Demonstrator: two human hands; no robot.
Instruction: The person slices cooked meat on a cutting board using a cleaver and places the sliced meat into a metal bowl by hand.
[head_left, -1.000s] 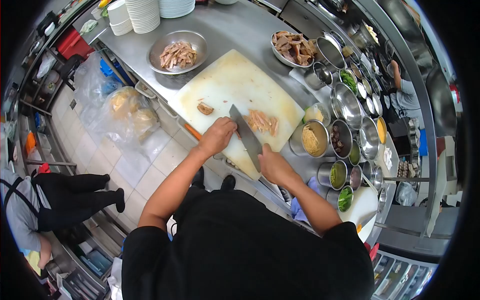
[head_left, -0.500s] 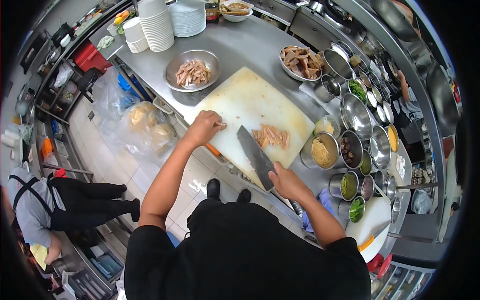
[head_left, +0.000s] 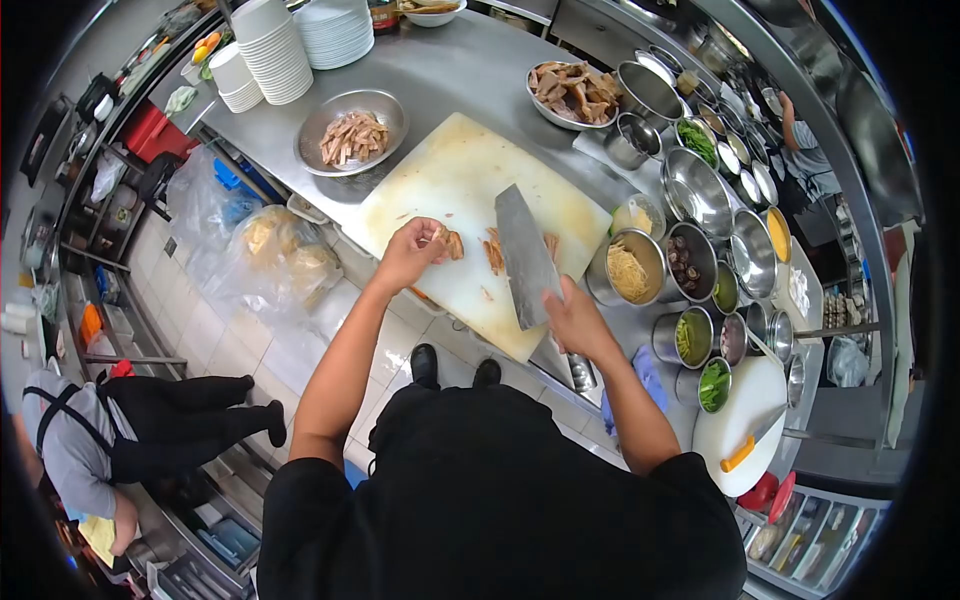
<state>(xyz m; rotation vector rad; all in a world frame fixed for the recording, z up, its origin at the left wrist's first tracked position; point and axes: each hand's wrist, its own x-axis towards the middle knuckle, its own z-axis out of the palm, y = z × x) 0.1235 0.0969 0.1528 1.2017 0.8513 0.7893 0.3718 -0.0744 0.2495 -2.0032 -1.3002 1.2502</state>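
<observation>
My left hand [head_left: 408, 256] is over the left part of the white cutting board [head_left: 460, 160], its fingertips pinched on a small brown piece of meat [head_left: 455, 246]. In my right hand [head_left: 582, 322] is the handle of a cleaver [head_left: 526, 252]. Its broad blade is over the board, with the flat side facing up. Cut meat strips [head_left: 493, 252] show on both sides of the blade, which hides the rest of them. Beyond the board's far left side, a steel bowl [head_left: 304, 150] holds more strips. A second bowl [head_left: 560, 121] at the back contains larger meat pieces.
Stacked white bowls [head_left: 272, 52] and plates [head_left: 334, 32] stand at the back left. Steel containers [head_left: 627, 268] of ingredients line the right. A yellow-handled knife [head_left: 740, 453] lies on a round white board [head_left: 712, 455]. Another person [head_left: 75, 430] is at the lower left.
The cleaver has moved up and right, now covering part of the strips. My left hand still pinches meat; more of the piece shows. The whole view has shifted slightly.
</observation>
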